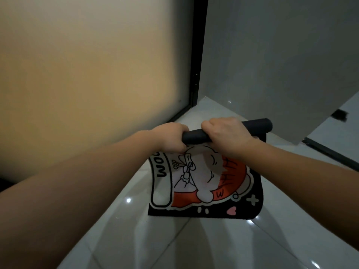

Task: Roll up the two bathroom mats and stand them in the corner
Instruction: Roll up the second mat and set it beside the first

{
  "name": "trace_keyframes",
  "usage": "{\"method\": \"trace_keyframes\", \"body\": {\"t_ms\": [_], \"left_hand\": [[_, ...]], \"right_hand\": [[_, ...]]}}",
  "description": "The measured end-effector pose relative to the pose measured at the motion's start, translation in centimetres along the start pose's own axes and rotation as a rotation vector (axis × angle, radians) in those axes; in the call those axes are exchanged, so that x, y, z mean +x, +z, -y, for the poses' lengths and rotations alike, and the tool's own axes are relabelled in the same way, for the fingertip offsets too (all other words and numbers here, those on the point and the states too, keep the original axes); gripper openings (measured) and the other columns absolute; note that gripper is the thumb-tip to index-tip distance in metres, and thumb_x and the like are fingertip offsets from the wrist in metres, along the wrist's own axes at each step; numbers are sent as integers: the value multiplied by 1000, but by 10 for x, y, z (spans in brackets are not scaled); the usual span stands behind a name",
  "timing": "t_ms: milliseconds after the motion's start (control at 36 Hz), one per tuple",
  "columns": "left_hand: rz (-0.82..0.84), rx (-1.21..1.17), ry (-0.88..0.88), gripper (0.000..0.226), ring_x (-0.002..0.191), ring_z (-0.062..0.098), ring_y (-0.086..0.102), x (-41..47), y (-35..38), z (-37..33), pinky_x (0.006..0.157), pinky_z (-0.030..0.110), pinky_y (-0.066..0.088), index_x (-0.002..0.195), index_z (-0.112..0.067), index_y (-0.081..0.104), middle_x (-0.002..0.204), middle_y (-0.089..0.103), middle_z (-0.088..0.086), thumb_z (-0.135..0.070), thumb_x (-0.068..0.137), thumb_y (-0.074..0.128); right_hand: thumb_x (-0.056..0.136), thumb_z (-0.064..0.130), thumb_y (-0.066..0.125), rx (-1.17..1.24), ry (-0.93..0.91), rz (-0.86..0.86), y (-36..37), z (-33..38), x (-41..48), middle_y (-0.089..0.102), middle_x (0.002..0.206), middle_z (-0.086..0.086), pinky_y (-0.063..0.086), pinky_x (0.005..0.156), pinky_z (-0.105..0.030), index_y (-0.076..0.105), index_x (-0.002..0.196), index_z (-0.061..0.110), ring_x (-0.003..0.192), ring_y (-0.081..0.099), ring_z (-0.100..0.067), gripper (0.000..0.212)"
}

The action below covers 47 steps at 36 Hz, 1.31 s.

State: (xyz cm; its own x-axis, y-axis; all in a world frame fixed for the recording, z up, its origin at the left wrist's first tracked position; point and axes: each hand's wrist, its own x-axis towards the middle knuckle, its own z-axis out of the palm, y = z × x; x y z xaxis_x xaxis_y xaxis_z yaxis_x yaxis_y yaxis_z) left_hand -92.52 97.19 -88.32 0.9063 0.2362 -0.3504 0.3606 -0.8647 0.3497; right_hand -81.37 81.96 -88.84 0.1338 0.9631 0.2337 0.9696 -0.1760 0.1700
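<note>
A black bathroom mat (204, 183) with a white and orange cartoon print hangs in the air above the floor. Its top part is wound into a black roll (256, 126), the rest dangles loose below. My left hand (171, 138) grips the roll's left end. My right hand (225, 134) grips the roll near its middle, and the right end sticks out past it. Only one mat is in view.
A frosted glass door (93, 74) with a black frame (196, 61) fills the left. It meets a grey wall (281, 61) in a corner ahead. Glossy white floor tiles (139, 235) lie below. A dark floor rail (334, 154) runs at the right.
</note>
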Motion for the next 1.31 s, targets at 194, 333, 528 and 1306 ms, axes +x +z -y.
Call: {"method": "trace_keyframes", "body": {"t_ms": [194, 333, 528, 1306], "left_hand": [[-402, 433, 97, 11, 84, 28, 62, -4, 24, -5, 60, 34, 36, 97, -19, 46, 91, 63, 2, -22, 89, 52], [-534, 506, 151, 18, 86, 27, 59, 2, 28, -12, 65, 34, 33, 100, -17, 45, 97, 61, 2, -23, 86, 56], [-464, 284, 144, 40, 88, 23, 59, 2, 21, -12, 66, 32, 37, 105, -21, 44, 99, 59, -2, -39, 74, 61], [-358, 359, 89, 32, 88, 23, 59, 5, 3, -14, 62, 32, 34, 104, -23, 49, 97, 59, -1, -34, 77, 62]], "right_hand": [[74, 51, 59, 135, 199, 404, -7, 2, 9, 47, 85, 2, 39, 64, -32, 51, 97, 25, 74, 49, -20, 35], [75, 28, 66, 377, 295, 583, -2, 0, 19, 62, 86, -2, 51, 68, -35, 57, 96, 23, 78, 60, -22, 23], [87, 21, 52, 65, 217, 253, 5, 0, 4, 61, 87, -3, 34, 60, -33, 50, 96, 18, 76, 57, -26, 10], [84, 30, 55, 109, 203, 237, -3, 0, 19, 62, 89, -2, 34, 62, -31, 54, 101, 21, 83, 60, -25, 19]]}}
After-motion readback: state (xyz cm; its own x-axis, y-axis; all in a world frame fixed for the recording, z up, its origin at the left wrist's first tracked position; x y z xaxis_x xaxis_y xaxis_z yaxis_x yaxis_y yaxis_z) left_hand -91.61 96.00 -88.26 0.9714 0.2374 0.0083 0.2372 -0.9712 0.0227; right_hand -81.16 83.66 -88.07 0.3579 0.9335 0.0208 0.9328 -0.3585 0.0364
